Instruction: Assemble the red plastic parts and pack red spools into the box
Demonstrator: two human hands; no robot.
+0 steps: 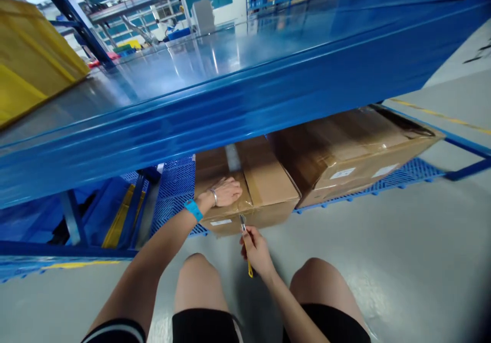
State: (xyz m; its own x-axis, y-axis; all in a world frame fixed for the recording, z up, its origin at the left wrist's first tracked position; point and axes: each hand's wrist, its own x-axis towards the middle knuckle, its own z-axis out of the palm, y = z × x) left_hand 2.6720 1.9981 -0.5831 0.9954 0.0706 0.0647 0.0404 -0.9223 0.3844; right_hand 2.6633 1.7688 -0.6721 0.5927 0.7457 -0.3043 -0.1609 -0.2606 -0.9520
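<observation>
A closed cardboard box [270, 182] with clear tape along its top seam sits low under the blue shelf. My left hand [226, 191] rests on the box's top near the front edge, its fingers slightly bent against the cardboard. In my right hand [256, 251] is a yellow utility knife [249, 267], held in front of the box. Its metal blade end points up at the taped seam on the front edge; whether the tip is in the tape I cannot tell. A white label [221, 222] is on the box's front.
A blue metal shelf [245, 97] hangs over the boxes, close above my hands. To the right stands a larger cardboard box [356, 154]. Both boxes sit on blue plastic grating [172, 192]. A yellow bin [34, 56] is at upper left. Blue rack posts stand at left.
</observation>
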